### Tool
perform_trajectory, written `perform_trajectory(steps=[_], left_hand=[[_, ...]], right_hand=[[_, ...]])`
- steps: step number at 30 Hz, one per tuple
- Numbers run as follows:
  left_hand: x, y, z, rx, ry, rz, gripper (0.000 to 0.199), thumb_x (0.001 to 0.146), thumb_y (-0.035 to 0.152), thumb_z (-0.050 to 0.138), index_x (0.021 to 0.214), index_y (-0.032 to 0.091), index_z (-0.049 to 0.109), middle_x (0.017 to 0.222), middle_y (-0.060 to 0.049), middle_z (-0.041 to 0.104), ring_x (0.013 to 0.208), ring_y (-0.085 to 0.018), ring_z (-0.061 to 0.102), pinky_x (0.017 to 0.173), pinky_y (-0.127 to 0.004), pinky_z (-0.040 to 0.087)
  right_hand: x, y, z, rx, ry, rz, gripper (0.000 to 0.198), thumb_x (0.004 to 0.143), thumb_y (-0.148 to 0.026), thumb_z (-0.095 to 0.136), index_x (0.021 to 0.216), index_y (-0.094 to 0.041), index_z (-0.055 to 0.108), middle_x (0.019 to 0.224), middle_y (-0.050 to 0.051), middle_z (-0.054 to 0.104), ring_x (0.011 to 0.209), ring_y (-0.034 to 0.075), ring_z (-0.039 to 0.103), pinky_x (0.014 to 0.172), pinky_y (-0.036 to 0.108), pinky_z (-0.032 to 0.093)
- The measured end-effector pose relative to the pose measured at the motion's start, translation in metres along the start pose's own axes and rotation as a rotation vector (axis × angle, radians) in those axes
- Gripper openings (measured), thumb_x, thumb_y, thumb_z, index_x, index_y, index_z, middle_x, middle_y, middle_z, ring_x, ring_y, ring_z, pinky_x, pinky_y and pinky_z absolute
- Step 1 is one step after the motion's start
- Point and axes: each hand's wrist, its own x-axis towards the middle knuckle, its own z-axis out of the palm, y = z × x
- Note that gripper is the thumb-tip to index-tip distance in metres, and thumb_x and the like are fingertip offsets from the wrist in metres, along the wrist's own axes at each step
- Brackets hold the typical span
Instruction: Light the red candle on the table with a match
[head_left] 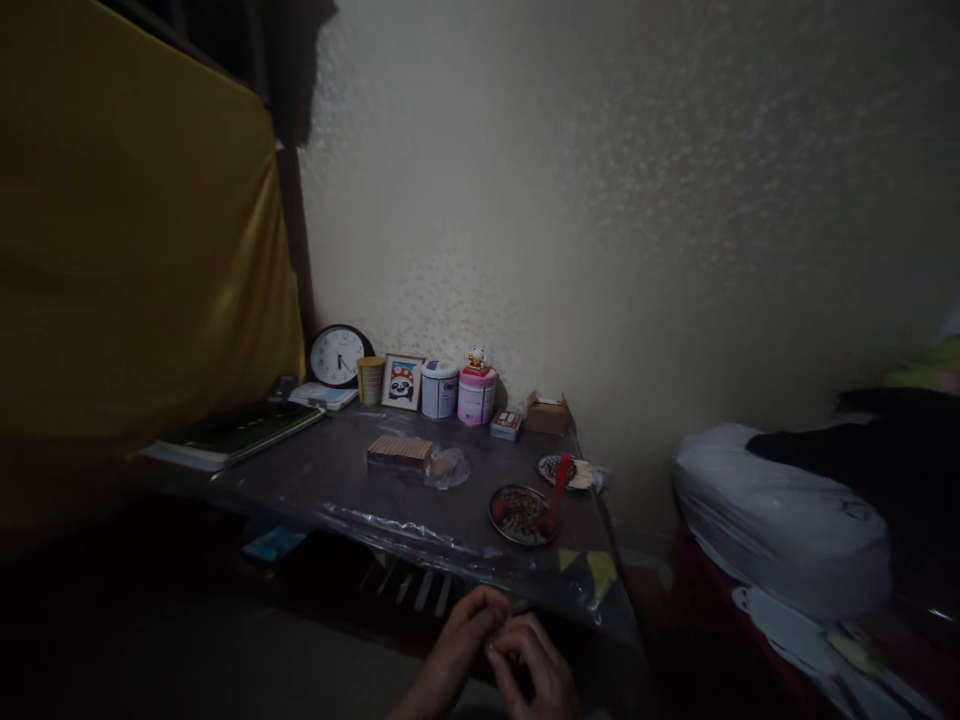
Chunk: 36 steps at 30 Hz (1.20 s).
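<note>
Close together at the table's front edge, my left hand [469, 632] and my right hand [534, 662] meet with their fingertips pinched. Whatever sits between the fingers is too small and dark to make out. Beyond them on the plastic-covered table [315, 470] lies a round metal plate [517, 538] of small dark and pale bits, with a red spoon [559, 490] resting in it. Behind it is a second small plate [551, 466] with pale flat sticks [581, 474] beside it. Yellow pieces [600, 570] lie near the front right corner.
A row of thin boxes [399, 455] and a clear plastic bag [448, 468] lie mid-table. Along the wall stand a clock [337, 357], a yellow cup [370, 380], a framed panda picture [403, 383], two tins [439, 390] and a cardboard box [547, 413]. Books [240, 440] lie left.
</note>
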Motion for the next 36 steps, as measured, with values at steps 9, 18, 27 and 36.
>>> perform_trajectory(steps=[9,18,27,36], left_hand=[[-0.007,0.005,-0.001,-0.084,-0.070,-0.098,0.035,0.063,0.043,0.074,0.087,0.018,0.066,0.070,0.001,0.062,0.071,-0.016,0.057,0.074,-0.029,0.042],[0.000,-0.005,-0.014,0.107,-0.059,-0.049,0.050,0.057,0.048,0.077,0.096,0.019,0.069,0.096,-0.008,0.070,0.099,-0.028,0.058,0.092,-0.037,0.040],[0.001,-0.012,-0.019,0.066,-0.117,-0.039,0.045,0.062,0.044,0.075,0.097,0.018,0.068,0.099,-0.008,0.069,0.095,-0.027,0.060,0.093,-0.041,0.040],[-0.009,0.010,-0.007,0.072,-0.234,-0.069,0.043,0.061,0.046,0.075,0.094,0.018,0.070,0.097,-0.008,0.069,0.101,-0.030,0.057,0.094,-0.041,0.038]], right_hand=[[0.013,-0.003,-0.029,-0.065,0.015,0.024,0.013,0.083,-0.017,0.054,0.071,-0.023,0.056,0.071,-0.001,0.060,0.066,0.012,0.061,0.063,0.018,0.048],[0.015,-0.001,-0.034,-0.081,0.049,0.039,0.010,0.082,-0.017,0.055,0.074,-0.023,0.056,0.073,-0.002,0.060,0.068,0.012,0.061,0.064,0.017,0.047],[0.014,0.002,-0.034,-0.084,0.049,0.023,0.012,0.081,-0.014,0.055,0.074,-0.023,0.054,0.072,-0.002,0.059,0.066,0.011,0.059,0.063,0.017,0.045],[0.012,0.012,-0.033,-0.062,0.052,0.008,0.014,0.079,-0.011,0.054,0.073,-0.023,0.053,0.070,-0.003,0.058,0.065,0.011,0.059,0.060,0.015,0.044]])
